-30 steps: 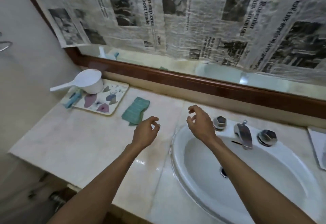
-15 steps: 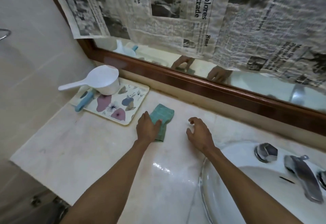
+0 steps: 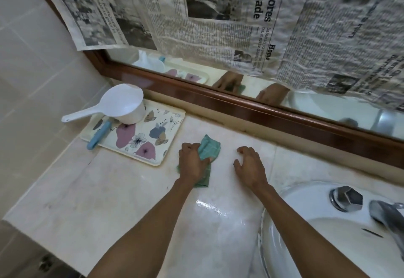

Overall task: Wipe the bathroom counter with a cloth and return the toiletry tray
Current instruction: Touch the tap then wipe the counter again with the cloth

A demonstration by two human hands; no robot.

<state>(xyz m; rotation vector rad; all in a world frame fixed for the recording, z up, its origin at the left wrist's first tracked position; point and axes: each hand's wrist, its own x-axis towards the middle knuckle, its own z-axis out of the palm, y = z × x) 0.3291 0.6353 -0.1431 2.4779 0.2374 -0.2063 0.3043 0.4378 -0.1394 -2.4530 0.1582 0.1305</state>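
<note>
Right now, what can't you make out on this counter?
- Head view: the left hand hides the middle of the green cloth; grip unclear.
- The white sink and chrome tap are cut off by the right edge.
- The white plastic dipper covers a corner of the floral tray.

Glossy marble counter [image 3: 122, 192], woven cloth [image 3: 211, 149], crinkled newspaper [image 3: 218, 19], chrome tap [image 3: 387, 214]

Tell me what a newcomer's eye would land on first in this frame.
Probably the crinkled newspaper covering the mirror above the counter. Next, the left hand gripping a green cloth at mid-counter, the right hand empty beside it. At back left sits a floral tray carrying a white scoop.
</note>
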